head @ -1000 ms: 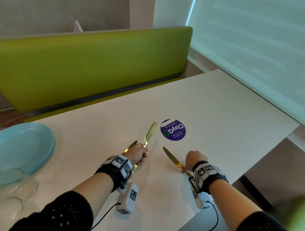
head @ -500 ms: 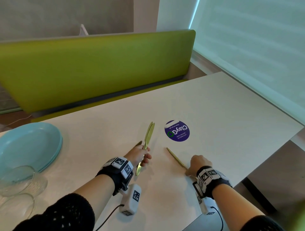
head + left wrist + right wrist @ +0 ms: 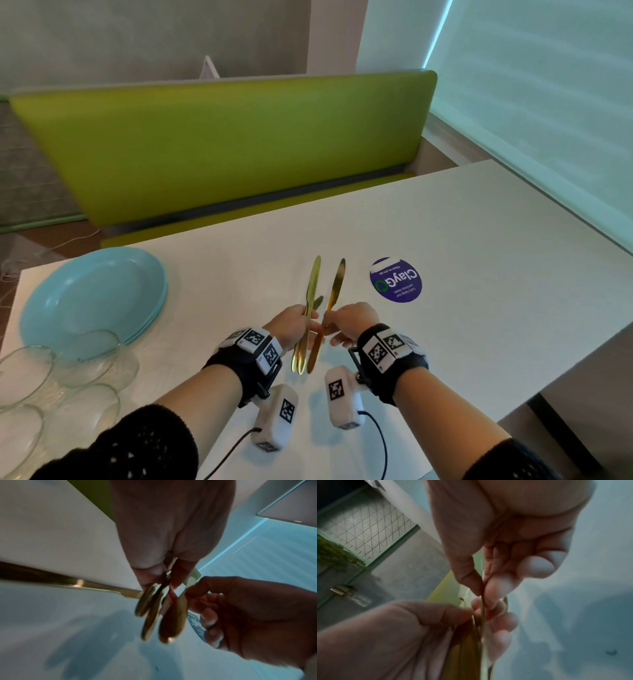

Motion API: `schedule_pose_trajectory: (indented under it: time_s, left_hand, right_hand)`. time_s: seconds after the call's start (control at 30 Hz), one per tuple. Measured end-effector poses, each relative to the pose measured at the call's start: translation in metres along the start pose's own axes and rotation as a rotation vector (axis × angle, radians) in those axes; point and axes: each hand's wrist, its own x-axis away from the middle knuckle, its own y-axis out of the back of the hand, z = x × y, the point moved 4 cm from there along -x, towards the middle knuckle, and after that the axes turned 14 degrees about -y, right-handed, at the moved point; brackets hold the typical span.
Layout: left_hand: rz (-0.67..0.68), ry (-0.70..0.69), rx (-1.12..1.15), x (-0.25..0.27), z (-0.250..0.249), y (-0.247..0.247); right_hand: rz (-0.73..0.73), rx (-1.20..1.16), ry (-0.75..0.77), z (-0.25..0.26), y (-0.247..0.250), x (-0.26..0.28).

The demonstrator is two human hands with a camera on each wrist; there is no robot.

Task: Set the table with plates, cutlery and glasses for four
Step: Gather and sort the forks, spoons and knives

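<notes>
Above the white table (image 3: pixel 479 274), my left hand (image 3: pixel 298 318) grips a bundle of gold knives (image 3: pixel 313 277), blades pointing away from me. My right hand (image 3: pixel 339 322) pinches one more gold knife (image 3: pixel 337 281) by its handle, pressed close against the bundle. In the left wrist view the rounded handle ends (image 3: pixel 149 615) hang below my left hand (image 3: pixel 164 574), with my right hand (image 3: pixel 205 608) just beside them. In the right wrist view my right hand (image 3: pixel 484 591) pinches the thin knife edge (image 3: pixel 482 615) against my left hand (image 3: pixel 436 615).
A stack of light blue plates (image 3: pixel 92 294) sits at the table's left, with several clear glasses (image 3: pixel 34 377) in front of it. A purple round sticker (image 3: pixel 395 280) lies right of the hands. A green bench (image 3: pixel 239 144) runs behind the table.
My right hand lifted its knife off the table and carried it left to the left hand's bundle. The left hand rose slightly.
</notes>
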Motion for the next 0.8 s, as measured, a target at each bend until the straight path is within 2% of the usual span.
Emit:
schedule_pose_trajectory:
  time_s: [0.2, 0.33, 0.4, 0.47, 0.6, 0.8]
  left_hand:
    - [0.019, 0.009, 0.036, 0.014, 0.006, 0.023]
    - [0.009, -0.002, -0.045, 0.019, 0.013, 0.042]
    - [0.001, 0.003, -0.071, 0.022, 0.017, 0.049]
    - [0.007, -0.001, -0.078, 0.023, 0.019, 0.054]
    - [-0.112, 0.036, -0.064, 0.025, 0.025, 0.071]
    - [-0.249, 0.031, -0.031, 0.026, 0.027, 0.090]
  right_hand:
    - [0.006, 0.143, 0.046, 0.022, -0.039, 0.000]
    - [-0.020, 0.236, 0.061, 0.040, -0.054, 0.011]
    - [0.005, 0.299, 0.125, 0.046, -0.062, 0.016]
    - [0.071, 0.293, 0.117, 0.046, -0.072, 0.016]
    - [0.099, 0.336, 0.133, 0.046, -0.073, 0.011]
    - [-0.077, 0.279, -0.012, 0.031, -0.076, -0.020]
